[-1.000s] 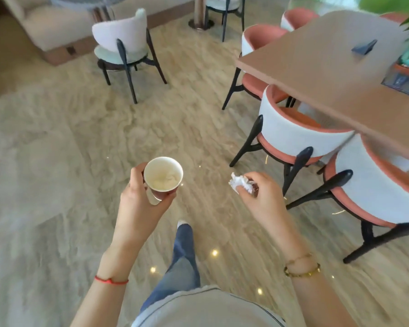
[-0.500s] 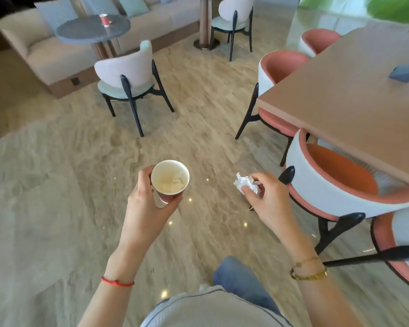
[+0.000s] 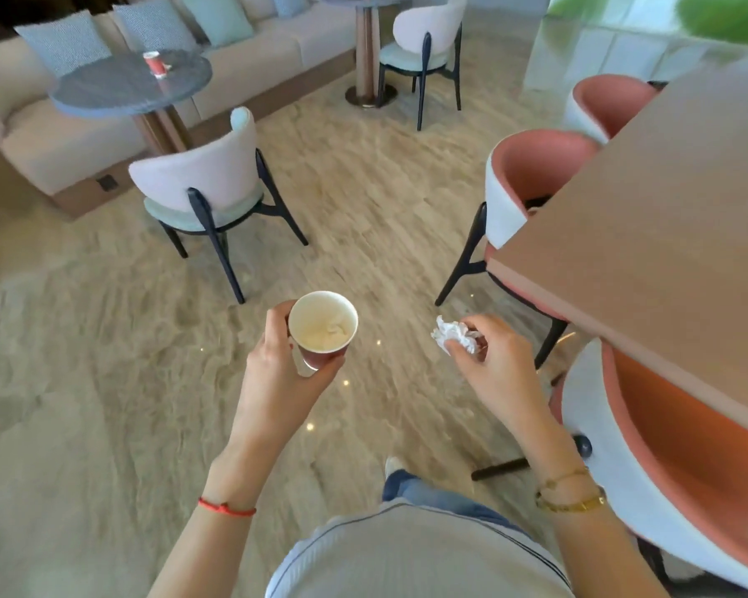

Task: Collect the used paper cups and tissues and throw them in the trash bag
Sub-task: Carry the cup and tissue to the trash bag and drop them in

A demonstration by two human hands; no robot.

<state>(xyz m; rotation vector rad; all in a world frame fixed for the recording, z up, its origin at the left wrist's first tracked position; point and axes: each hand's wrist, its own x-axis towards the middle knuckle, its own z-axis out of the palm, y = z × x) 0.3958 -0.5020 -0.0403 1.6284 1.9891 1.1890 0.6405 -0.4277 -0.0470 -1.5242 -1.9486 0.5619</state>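
Observation:
My left hand (image 3: 277,377) grips a red paper cup (image 3: 322,328) upright at waist height; its white inside holds a bit of crumpled tissue. My right hand (image 3: 497,364) pinches a crumpled white tissue (image 3: 452,334) between thumb and fingers, level with the cup and to its right. Another red paper cup (image 3: 154,64) stands on the round grey table (image 3: 122,90) at the far left. No trash bag is in view.
A long wooden table (image 3: 666,235) with pink-and-white chairs (image 3: 532,179) fills the right side. A white chair (image 3: 208,187) stands ahead left, before a beige sofa (image 3: 40,135). A second round table and chair (image 3: 424,41) are further back. Marble floor lies between.
I have walked forward along the wooden table; the round grey table with its red cup and the sofa have come into view. Both hands keep the same hold on the cup and tissue.

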